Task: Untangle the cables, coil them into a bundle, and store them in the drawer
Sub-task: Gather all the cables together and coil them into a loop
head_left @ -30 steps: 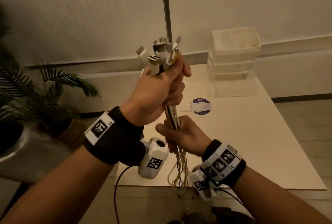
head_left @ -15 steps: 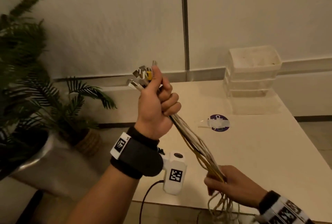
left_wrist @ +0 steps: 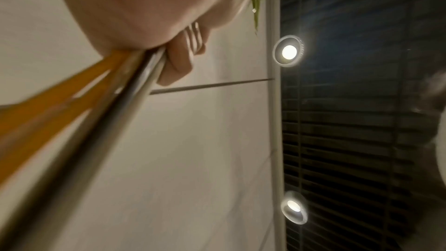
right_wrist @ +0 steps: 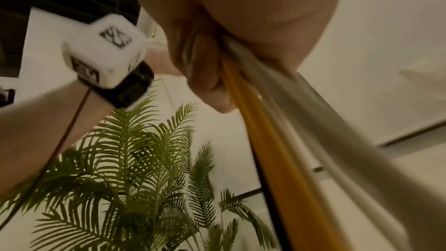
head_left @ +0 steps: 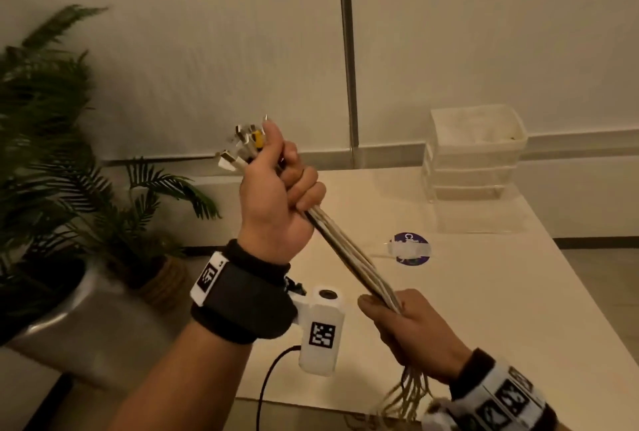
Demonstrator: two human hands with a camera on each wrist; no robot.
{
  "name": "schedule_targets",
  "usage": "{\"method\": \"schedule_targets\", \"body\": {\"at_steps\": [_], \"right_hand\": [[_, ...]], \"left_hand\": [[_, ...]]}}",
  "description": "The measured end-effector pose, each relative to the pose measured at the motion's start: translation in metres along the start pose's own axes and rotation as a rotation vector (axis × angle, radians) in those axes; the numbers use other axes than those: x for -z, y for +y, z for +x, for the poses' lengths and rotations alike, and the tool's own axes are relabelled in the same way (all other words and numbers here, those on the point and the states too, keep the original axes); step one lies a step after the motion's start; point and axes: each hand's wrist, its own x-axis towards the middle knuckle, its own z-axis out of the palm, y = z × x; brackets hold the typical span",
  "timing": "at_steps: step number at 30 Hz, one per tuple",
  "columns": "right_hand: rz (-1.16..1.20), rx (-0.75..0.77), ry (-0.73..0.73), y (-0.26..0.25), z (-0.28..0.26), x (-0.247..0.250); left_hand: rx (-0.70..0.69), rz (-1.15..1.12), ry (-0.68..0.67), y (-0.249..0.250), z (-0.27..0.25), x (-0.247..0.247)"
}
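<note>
Cables (head_left: 349,250), one bunch: left hand (head_left: 276,202) grip clenched below plugs, right hand (head_left: 411,330) grip slid lower, strands now pulled straight, ready for coiling; drawers (head_left: 473,154) at counter's (head_left: 484,309) far right corner.

Left hand (head_left: 276,202) mid-frame in head view, raised, fist curled round cables (head_left: 349,250) just below plug ends, thumb up along them. Left forearm rises from lower left, black wristband. Right hand (head_left: 411,333) lower right, fingers closed on same cables further down; wrist at bottom right corner. Hands well apart, cables taut between.
</note>
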Motion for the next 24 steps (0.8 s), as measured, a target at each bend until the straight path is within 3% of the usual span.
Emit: {"method": "schedule_targets", "body": {"at_steps": [4, 6, 10, 13, 14, 15, 18, 19, 20, 21, 24], "right_hand": [[-0.129, 0.0, 0.032, -0.01, 0.0, 0.035], [-0.163, -0.046, -0.021, -0.017, 0.004, 0.05], [-0.214, -0.104, -0.168, -0.037, 0.015, 0.072], [-0.198, -0.18, -0.237, -0.049, 0.023, 0.084], [-0.21, -0.198, -0.254, -0.052, 0.026, 0.087], [-0.235, -0.214, -0.273, -0.054, 0.028, 0.088], [-0.31, -0.252, -0.325, -0.062, 0.033, 0.085], [-0.329, -0.255, -0.34, -0.065, 0.034, 0.084], [-0.344, -0.244, -0.354, -0.068, 0.033, 0.083], [-0.346, -0.227, -0.36, -0.072, 0.032, 0.085], [-0.287, -0.194, -0.321, -0.081, 0.027, 0.104]], "left_hand": [[0.178, 0.064, 0.271, -0.024, -0.001, 0.054], [0.287, 0.137, 0.314, -0.041, -0.014, 0.078], [0.579, 0.28, 0.269, -0.06, -0.055, 0.102], [0.842, 0.764, 0.011, -0.054, -0.089, 0.104], [0.807, 0.989, -0.075, -0.051, -0.098, 0.096], [0.654, 1.219, -0.111, -0.051, -0.103, 0.09], [-0.268, 1.652, -0.192, -0.065, -0.092, 0.058], [-0.437, 1.71, -0.288, -0.076, -0.079, 0.048], [-0.453, 1.726, -0.386, -0.086, -0.061, 0.042], [-0.365, 1.693, -0.452, -0.093, -0.043, 0.035], [0.011, 1.354, -0.508, -0.097, -0.005, 0.032]]}}
